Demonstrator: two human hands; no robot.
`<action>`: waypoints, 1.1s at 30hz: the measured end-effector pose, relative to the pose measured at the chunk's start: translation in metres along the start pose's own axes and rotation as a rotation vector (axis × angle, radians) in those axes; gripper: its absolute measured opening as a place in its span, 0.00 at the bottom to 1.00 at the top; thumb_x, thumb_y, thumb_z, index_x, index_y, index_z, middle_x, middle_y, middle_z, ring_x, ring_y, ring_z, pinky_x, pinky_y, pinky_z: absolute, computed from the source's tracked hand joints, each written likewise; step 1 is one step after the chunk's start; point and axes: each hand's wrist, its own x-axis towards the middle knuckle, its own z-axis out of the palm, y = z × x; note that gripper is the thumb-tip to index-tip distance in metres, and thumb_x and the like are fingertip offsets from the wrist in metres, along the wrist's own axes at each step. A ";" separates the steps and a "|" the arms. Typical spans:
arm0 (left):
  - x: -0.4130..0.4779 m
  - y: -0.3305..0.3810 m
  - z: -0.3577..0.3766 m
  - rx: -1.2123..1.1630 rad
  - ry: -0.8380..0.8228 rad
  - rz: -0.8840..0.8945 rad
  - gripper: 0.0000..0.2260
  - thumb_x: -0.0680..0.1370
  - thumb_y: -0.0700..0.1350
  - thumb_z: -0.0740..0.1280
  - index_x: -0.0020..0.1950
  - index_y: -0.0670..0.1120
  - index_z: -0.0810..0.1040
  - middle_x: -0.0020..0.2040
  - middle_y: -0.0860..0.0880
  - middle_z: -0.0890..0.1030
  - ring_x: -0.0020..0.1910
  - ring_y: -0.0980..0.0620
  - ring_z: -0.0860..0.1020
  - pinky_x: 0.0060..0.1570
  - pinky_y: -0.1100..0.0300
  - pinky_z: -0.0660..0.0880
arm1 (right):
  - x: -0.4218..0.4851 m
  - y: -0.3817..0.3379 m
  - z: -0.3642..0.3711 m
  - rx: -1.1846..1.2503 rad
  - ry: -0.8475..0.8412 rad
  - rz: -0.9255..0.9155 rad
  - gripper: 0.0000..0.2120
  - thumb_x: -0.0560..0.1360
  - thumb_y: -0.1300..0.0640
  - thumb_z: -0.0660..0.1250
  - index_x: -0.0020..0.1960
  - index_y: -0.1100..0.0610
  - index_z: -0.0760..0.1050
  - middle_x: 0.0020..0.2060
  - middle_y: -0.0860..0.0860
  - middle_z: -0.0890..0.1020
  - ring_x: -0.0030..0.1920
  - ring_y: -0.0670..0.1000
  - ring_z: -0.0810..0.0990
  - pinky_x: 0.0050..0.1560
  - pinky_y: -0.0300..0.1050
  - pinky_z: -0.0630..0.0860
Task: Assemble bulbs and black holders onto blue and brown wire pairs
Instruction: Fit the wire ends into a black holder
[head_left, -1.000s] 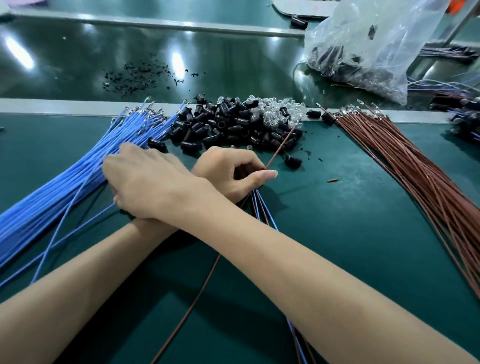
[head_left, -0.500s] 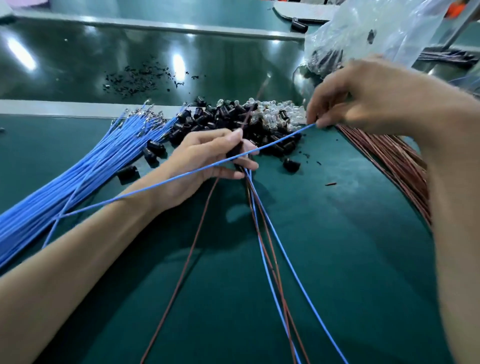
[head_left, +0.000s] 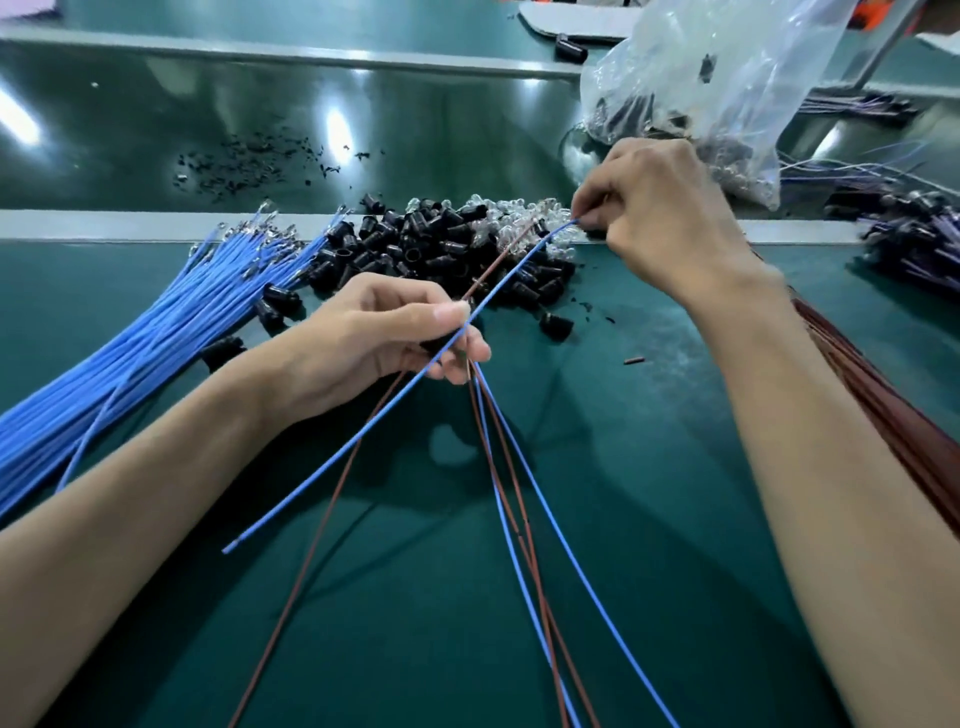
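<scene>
**Wire pairing above the holder pile**

Left hand (head_left: 395, 332) is curled round a small fan of wires, thumb and forefinger clamped where they cross. Their loose tails (head_left: 521, 525) hang down toward us over the green surface (head_left: 701, 493). Right hand (head_left: 660, 213) pinches the far tip of one blue wire (head_left: 519, 268). A brown wire (head_left: 498, 261) runs just beside it. We cannot tell if its tip is inside the same pinch.

We judge the step as lining up one blue and one brown end into a pair before a holder goes on. To do it well:
- We bring both tips level.
- We keep the left-hand clamp firm so the other wires do not slide.
- We keep the pair taut and off the pile.

Black holders (head_left: 415, 249) and clear bulbs (head_left: 524, 215) lie heaped right under the held tips, near enough to snag them. The blue wire bundle (head_left: 156, 338) lies at left and touches the heap's edge. The brown wire bundle (head_left: 883, 405) runs under the right forearm, so a low elbow could drag it.

A plastic bag (head_left: 727, 67) sits behind the right hand, and dark wired pieces (head_left: 914, 244) lie at far right. Black crumbs (head_left: 249, 161) are scattered on the glossy strip beyond.
</scene>
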 end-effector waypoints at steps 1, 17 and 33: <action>0.001 0.000 0.001 0.020 0.017 -0.008 0.06 0.67 0.47 0.74 0.34 0.46 0.82 0.38 0.47 0.83 0.32 0.54 0.79 0.35 0.67 0.75 | 0.000 -0.002 0.003 0.015 0.010 0.002 0.08 0.74 0.64 0.70 0.49 0.54 0.83 0.50 0.53 0.80 0.50 0.55 0.80 0.55 0.51 0.76; 0.005 -0.002 0.008 -0.090 0.226 0.092 0.05 0.62 0.43 0.76 0.32 0.46 0.81 0.30 0.50 0.78 0.30 0.54 0.75 0.35 0.65 0.73 | -0.073 -0.058 0.043 1.147 -0.401 0.192 0.24 0.80 0.46 0.58 0.35 0.59 0.82 0.25 0.53 0.79 0.21 0.46 0.71 0.21 0.32 0.62; 0.011 -0.010 0.014 0.137 0.405 0.143 0.10 0.67 0.43 0.70 0.45 0.40 0.79 0.38 0.51 0.84 0.37 0.57 0.81 0.42 0.67 0.78 | -0.068 -0.030 0.055 1.610 0.053 0.201 0.08 0.76 0.69 0.64 0.46 0.59 0.78 0.36 0.49 0.82 0.34 0.44 0.79 0.40 0.32 0.76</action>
